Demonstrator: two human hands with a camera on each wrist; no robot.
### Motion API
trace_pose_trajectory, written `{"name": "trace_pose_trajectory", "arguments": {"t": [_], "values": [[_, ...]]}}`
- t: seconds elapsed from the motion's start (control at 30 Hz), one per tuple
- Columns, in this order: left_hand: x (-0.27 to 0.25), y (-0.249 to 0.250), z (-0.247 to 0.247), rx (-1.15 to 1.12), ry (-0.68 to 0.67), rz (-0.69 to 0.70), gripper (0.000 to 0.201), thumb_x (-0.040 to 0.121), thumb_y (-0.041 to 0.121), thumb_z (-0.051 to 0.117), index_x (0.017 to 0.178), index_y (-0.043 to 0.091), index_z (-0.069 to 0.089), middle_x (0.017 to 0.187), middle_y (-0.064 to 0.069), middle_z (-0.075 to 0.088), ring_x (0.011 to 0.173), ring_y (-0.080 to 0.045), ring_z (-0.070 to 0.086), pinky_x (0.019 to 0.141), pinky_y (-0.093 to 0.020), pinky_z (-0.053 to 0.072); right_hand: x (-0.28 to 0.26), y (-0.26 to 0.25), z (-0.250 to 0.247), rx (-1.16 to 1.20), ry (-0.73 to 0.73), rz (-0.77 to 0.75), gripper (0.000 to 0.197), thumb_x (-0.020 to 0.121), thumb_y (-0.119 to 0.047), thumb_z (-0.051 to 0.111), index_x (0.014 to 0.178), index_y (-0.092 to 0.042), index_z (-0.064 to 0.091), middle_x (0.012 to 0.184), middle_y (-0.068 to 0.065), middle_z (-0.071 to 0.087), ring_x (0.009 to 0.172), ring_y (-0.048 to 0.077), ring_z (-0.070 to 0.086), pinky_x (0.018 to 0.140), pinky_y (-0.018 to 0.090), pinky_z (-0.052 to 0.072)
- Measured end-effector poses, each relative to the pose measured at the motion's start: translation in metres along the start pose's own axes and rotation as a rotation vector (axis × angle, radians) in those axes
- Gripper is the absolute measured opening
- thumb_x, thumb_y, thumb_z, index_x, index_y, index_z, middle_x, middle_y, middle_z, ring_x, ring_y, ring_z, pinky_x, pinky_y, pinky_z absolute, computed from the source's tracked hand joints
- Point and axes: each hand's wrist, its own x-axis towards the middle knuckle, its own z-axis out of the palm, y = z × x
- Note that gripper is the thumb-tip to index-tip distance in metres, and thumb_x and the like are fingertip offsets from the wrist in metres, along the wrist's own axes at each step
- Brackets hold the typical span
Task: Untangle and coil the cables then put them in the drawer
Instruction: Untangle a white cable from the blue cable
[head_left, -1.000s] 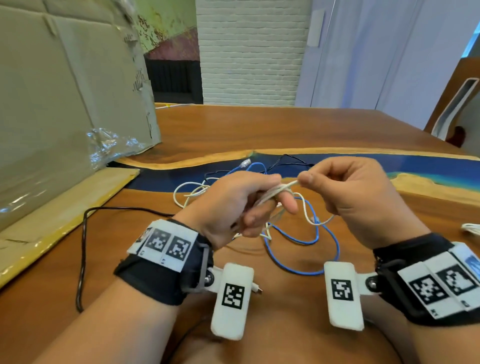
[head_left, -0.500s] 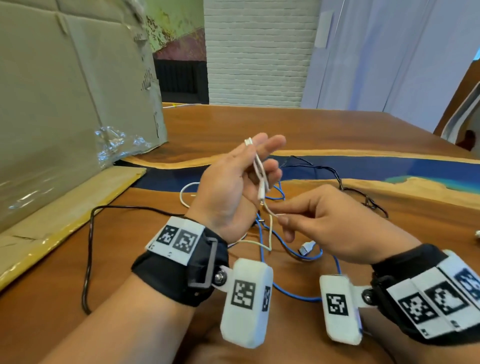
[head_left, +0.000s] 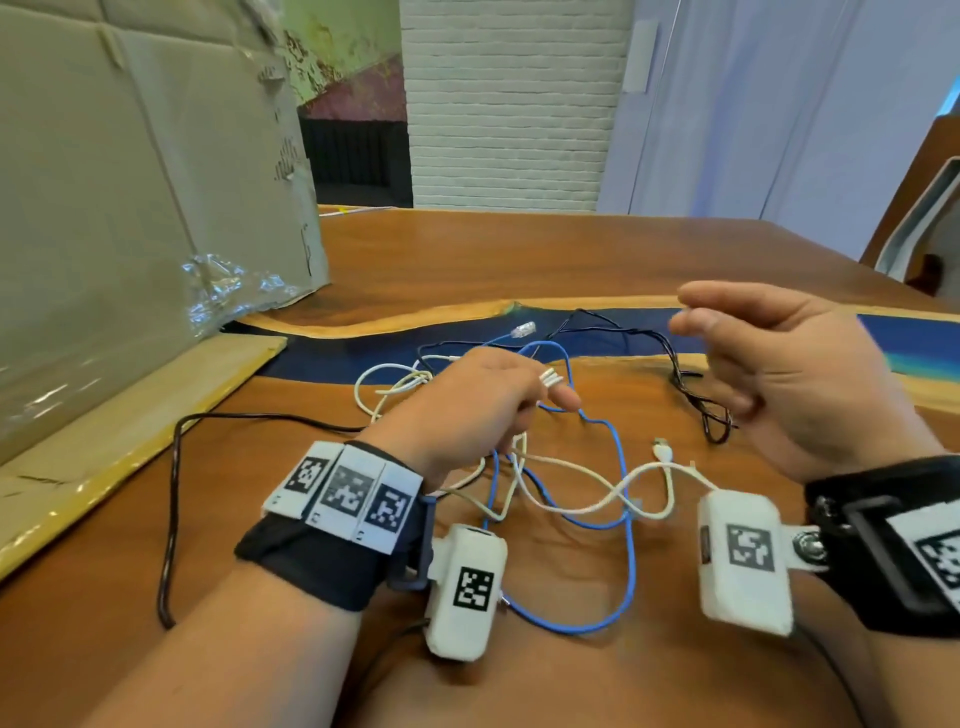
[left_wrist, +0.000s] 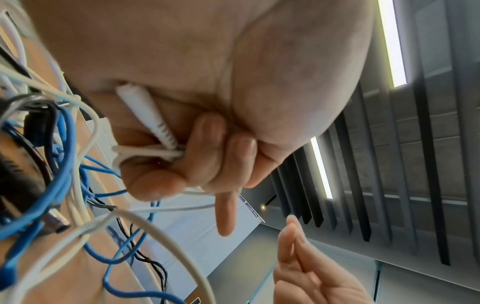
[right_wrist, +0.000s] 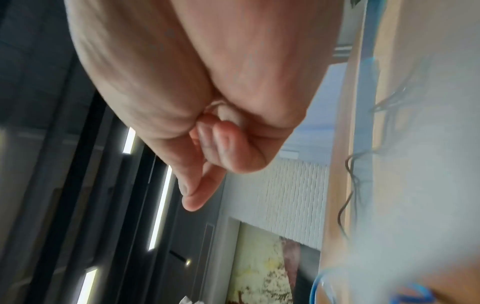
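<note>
The left hand (head_left: 470, 402) hovers low over the tabletop (head_left: 467, 260) with its grip closed on the white cable (head_left: 587, 486): several turns of it are wound around the extended forefinger, and the left wrist view shows the curled fingers (left_wrist: 207, 164) trapping those strands and a white ribbed plug (left_wrist: 148, 115) against the palm. The rest of the white cable trails from that hand in loose loops across the wood toward the near edge, ending at a small plug (head_left: 662, 448) between the two hands. The right hand (head_left: 779, 384) is raised well apart from the left, over the far right of the tangle; its thumb and forefinger tips are pressed together, the other fingers loosely bent, and blur keeps me from telling whether a strand sits in that pinch. A blue cable (head_left: 623, 519) lies under and through the white one in wide loops, its clear connector (head_left: 523, 329) resting on the dark blue strip of the tabletop. A thin black cable (head_left: 691, 395) lies bunched just beyond, below the right hand, and a thicker black cord (head_left: 174, 493) curves along the left side. A large cardboard box (head_left: 130, 182) stands at the left on a flattened sheet. No drawer can be made out in these views.
</note>
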Motion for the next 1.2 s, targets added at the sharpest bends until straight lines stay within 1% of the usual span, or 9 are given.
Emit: {"name": "trace_pose_trajectory", "arguments": {"t": [0.17, 0.3, 0.57, 0.63, 0.77, 0.9, 1.0, 1.1, 1.2], "values": [[0.002, 0.001, 0.004, -0.144, 0.137, 0.034, 0.037, 0.104, 0.007, 0.037, 0.105, 0.001, 0.073, 0.056, 0.004, 0.027, 0.054, -0.016, 0.022, 0.058, -0.034, 0.024, -0.003, 0.007, 0.001, -0.107, -0.102, 0.059, 0.027, 0.066, -0.026, 0.078, 0.087, -0.009, 0.078, 0.079, 0.01, 0.073, 0.05, 0.015, 0.052, 0.053, 0.027, 0.055], [0.001, 0.005, 0.001, -0.341, 0.153, 0.107, 0.037, 0.104, 0.005, 0.035, 0.113, -0.003, 0.069, 0.054, 0.004, 0.026, 0.047, -0.012, 0.023, 0.054, -0.029, 0.032, -0.01, 0.02, 0.021, -0.557, -0.297, 0.028, 0.01, 0.08, -0.023, 0.083, 0.089, -0.022, 0.08, 0.087, 0.0, 0.078, 0.075, 0.016, 0.069, 0.074, 0.035, 0.059], [-0.011, 0.018, -0.012, -0.75, -0.248, 0.172, 0.033, 0.095, 0.016, 0.037, 0.094, 0.006, 0.068, 0.052, 0.005, 0.017, 0.043, -0.009, 0.013, 0.053, -0.029, 0.027, -0.017, 0.026, 0.045, -0.42, -0.23, -0.087, 0.053, 0.083, -0.012, 0.083, 0.129, -0.027, 0.062, 0.115, 0.002, 0.068, 0.092, 0.015, 0.073, 0.085, 0.046, 0.061], [-0.013, 0.02, -0.013, -0.854, -0.331, 0.201, 0.032, 0.095, 0.016, 0.036, 0.098, 0.005, 0.066, 0.054, 0.006, 0.016, 0.045, -0.01, 0.013, 0.055, -0.028, 0.027, -0.02, 0.024, 0.047, -0.481, -0.269, -0.097, 0.041, 0.088, -0.013, 0.078, 0.126, -0.026, 0.069, 0.114, -0.002, 0.073, 0.097, 0.014, 0.072, 0.09, 0.044, 0.059], [-0.012, 0.02, -0.02, -1.049, -0.303, 0.254, 0.032, 0.102, 0.019, 0.035, 0.114, 0.007, 0.061, 0.055, 0.008, 0.026, 0.045, -0.007, 0.023, 0.059, -0.022, 0.044, -0.023, 0.022, 0.051, -0.474, -0.274, -0.051, 0.008, 0.098, -0.018, 0.067, 0.096, -0.014, 0.073, 0.092, 0.003, 0.08, 0.086, 0.016, 0.073, 0.076, 0.029, 0.056], [-0.008, 0.021, -0.021, -1.185, -0.134, 0.309, 0.034, 0.105, 0.018, 0.036, 0.125, 0.005, 0.06, 0.063, 0.008, 0.045, 0.05, -0.004, 0.045, 0.077, -0.024, 0.057, -0.027, 0.02, 0.057, -0.311, -0.33, 0.073, 0.016, 0.105, -0.011, 0.052, 0.107, -0.012, 0.068, 0.078, 0.011, 0.075, 0.048, 0.019, 0.056, 0.05, 0.027, 0.049], [-0.004, 0.02, -0.019, -1.271, -0.008, 0.336, 0.035, 0.108, 0.018, 0.036, 0.128, 0.002, 0.061, 0.077, 0.005, 0.066, 0.065, -0.007, 0.066, 0.091, -0.033, 0.06, -0.03, 0.02, 0.06, -0.584, -0.518, 0.016, 0.031, 0.107, -0.017, 0.051, 0.124, -0.035, 0.07, 0.066, 0.005, 0.069, 0.054, 0.003, 0.055, 0.06, 0.019, 0.047], [-0.001, 0.019, -0.015, -1.035, 0.068, 0.318, 0.034, 0.11, 0.019, 0.035, 0.132, 0.009, 0.059, 0.103, 0.001, 0.076, 0.094, -0.016, 0.074, 0.103, -0.039, 0.053, -0.035, 0.017, 0.062, -0.783, -0.75, 0.011, 0.025, 0.106, -0.023, 0.054, 0.12, -0.031, 0.074, 0.058, 0.0, 0.061, 0.053, 0.001, 0.048, 0.06, 0.02, 0.042], [0.001, 0.014, -0.005, -0.63, 0.131, 0.25, 0.033, 0.11, 0.011, 0.037, 0.135, 0.008, 0.057, 0.104, -0.005, 0.077, 0.094, -0.024, 0.073, 0.093, -0.034, 0.057, -0.036, 0.007, 0.058, -0.709, -0.718, 0.017, 0.019, 0.099, -0.028, 0.067, 0.095, -0.015, 0.081, 0.053, -0.013, 0.058, 0.054, -0.002, 0.05, 0.058, 0.013, 0.037]]}}
